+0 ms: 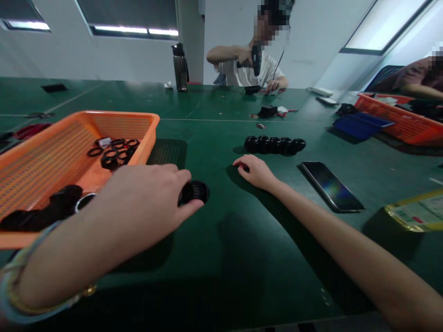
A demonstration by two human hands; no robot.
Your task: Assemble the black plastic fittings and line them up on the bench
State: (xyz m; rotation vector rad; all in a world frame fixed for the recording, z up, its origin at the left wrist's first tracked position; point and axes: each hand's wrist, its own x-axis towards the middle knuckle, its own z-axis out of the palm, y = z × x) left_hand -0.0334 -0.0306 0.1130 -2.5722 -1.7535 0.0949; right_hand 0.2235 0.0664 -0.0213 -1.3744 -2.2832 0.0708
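Centrally, the left hand (148,196) grips a black part (199,190) between thumb and fingers, just beside the near right side of the orange basket (150,136); whether the part touches the counter (207,133) cannot be told. Bracelets (8,302) circle the left wrist. The right hand (255,170) lies low over the counter, its fingers loosely curled; whether they enclose anything cannot be told.

Just beyond the right hand, a row of black rings (275,145) stands on the counter, the rings set closely side by side. To the right lie a phone (330,186), dark screen upward, and, nearer the right edge, a yellow-rimmed box (417,212), cut off by the frame.

Within the orange basket, loose rings (109,162) gather towards the far right end. Dark pieces (65,201) lie at the near end, next to a silvery ring (78,204) partly hidden by the left arm.

Across the counter, a co-worker (228,57) holds a black drill (256,60) in one raised hand, the other hand resting low at the counter. A bottle (180,69) stands upright to the left of this person. At far right, a blue tray (362,125) lies just beside a red basket (394,117), behind which a second person (411,78) is partly visible.
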